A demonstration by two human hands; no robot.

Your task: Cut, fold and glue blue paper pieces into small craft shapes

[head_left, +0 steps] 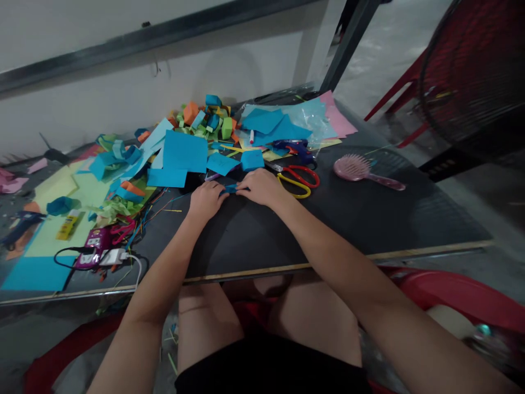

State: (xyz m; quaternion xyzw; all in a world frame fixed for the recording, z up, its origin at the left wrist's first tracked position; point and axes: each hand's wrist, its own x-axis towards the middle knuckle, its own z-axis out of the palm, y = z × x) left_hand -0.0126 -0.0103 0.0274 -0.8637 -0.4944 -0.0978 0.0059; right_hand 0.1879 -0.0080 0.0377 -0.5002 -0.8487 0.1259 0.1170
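Observation:
A narrow piece of blue paper [231, 189] lies between my hands on the dark tabletop. My left hand [206, 200] pinches its left end, and my right hand [259, 187] pinches the right end, fingers bent. Just beyond my hands are blue paper squares [185, 151] and smaller blue pieces [252, 160]. Scissors with red and yellow handles [301, 181] lie right of my right hand. Behind them rests a dark blue glue gun [296, 150].
A pink hairbrush [355, 167] lies on the right of the table [402, 219]. Folded colored paper pieces [200, 117] are heaped at the back. On the left are a purple power strip [94, 245] with cables and another glue gun [22, 225]. A fan [476, 82] stands at right.

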